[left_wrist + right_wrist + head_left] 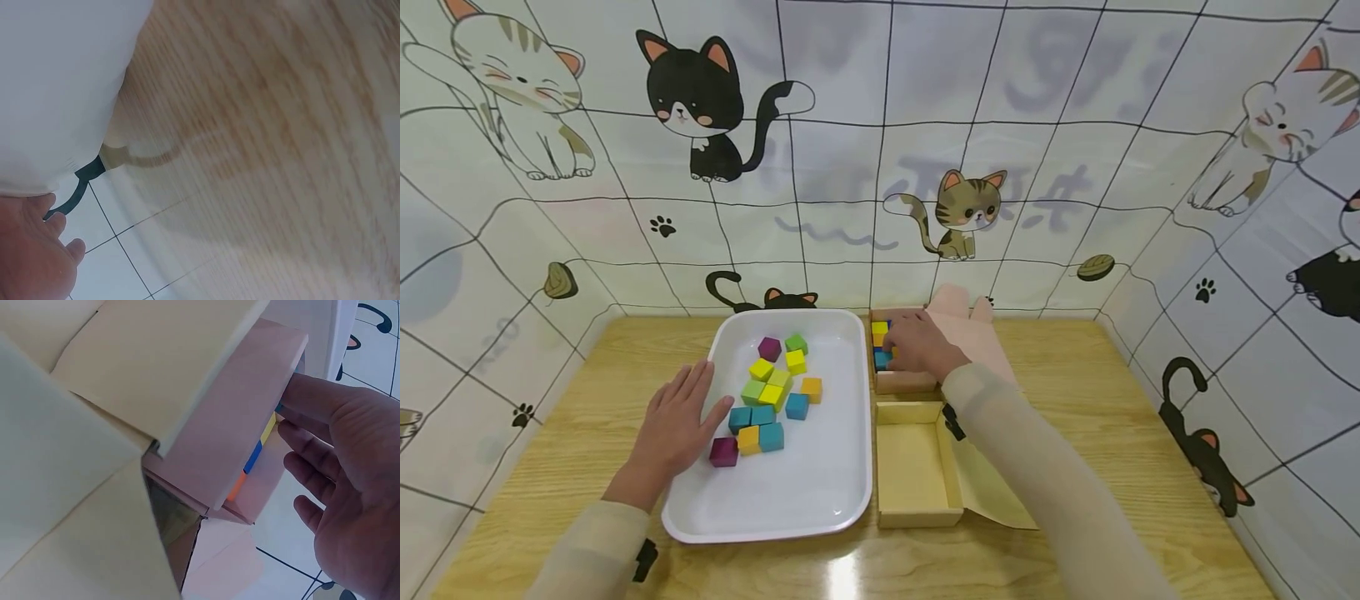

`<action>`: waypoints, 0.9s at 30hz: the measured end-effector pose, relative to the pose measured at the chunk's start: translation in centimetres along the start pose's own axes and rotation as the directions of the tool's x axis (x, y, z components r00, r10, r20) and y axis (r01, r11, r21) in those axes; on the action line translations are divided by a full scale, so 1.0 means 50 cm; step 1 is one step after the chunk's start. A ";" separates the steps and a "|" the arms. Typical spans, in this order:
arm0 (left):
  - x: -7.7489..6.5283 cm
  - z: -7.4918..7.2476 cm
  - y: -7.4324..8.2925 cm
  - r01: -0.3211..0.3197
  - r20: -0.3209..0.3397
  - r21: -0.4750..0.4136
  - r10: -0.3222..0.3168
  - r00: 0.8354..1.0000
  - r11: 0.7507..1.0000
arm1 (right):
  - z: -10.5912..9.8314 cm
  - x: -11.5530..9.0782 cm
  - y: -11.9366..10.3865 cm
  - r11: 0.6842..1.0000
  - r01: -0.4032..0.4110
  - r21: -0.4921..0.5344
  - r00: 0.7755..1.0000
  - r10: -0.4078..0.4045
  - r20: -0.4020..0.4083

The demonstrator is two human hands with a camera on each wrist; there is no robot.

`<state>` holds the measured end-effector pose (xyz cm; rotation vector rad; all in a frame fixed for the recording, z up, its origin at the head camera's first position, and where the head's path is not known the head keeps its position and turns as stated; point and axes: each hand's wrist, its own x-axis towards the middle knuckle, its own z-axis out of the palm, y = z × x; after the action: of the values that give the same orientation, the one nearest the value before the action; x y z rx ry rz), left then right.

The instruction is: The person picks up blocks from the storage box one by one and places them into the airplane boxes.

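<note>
My left hand (674, 421) rests on the left rim of a white tray (820, 492), fingers straight. In the left wrist view, part of the left hand (37, 250) shows below the tray's side (62, 94). Coloured cubes lie in the tray, among them a purple cube (724, 452), an orange cube (811, 388) and a blue cube (797, 406). My right hand (921, 346) reaches into a pink box (906, 382) with cubes inside. Thumb and index finger of the right hand (350, 450) pinch a teal-blue cube (279, 408) at the box's left end, mostly hidden.
In front of the pink box stands a cream box (913, 475), its lid folded out to the right under my forearm. The pink lid (958, 317) leans out behind the hand. A cat-print sheet (850, 167) surrounds the wooden table (1060, 358) at the back and sides.
</note>
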<state>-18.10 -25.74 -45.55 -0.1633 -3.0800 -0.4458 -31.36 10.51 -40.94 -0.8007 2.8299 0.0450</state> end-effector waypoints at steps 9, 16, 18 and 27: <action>0.004 0.005 -0.005 0.006 -0.004 0.004 -0.006 1.000 1.000 | 0.007 0.011 0.008 0.999 -0.022 0.039 1.000 0.021 0.020; 0.001 0.004 -0.005 0.008 -0.008 0.001 -0.008 1.000 1.000 | 0.018 0.015 0.010 1.000 -0.013 0.019 1.000 0.013 -0.004; 0.002 0.004 -0.004 0.008 -0.009 0.002 -0.008 1.000 1.000 | 0.021 0.015 0.010 1.000 -0.008 -0.007 1.000 0.007 -0.019; 0.001 0.002 -0.001 0.016 0.007 -0.001 -0.016 1.000 1.000 | 0.033 0.018 0.010 0.999 -0.018 -0.042 0.999 0.016 -0.041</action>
<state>-18.18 -25.76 -45.69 -0.1408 -3.0896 -0.4489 -32.05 10.63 -42.76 -0.7954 2.8826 0.0921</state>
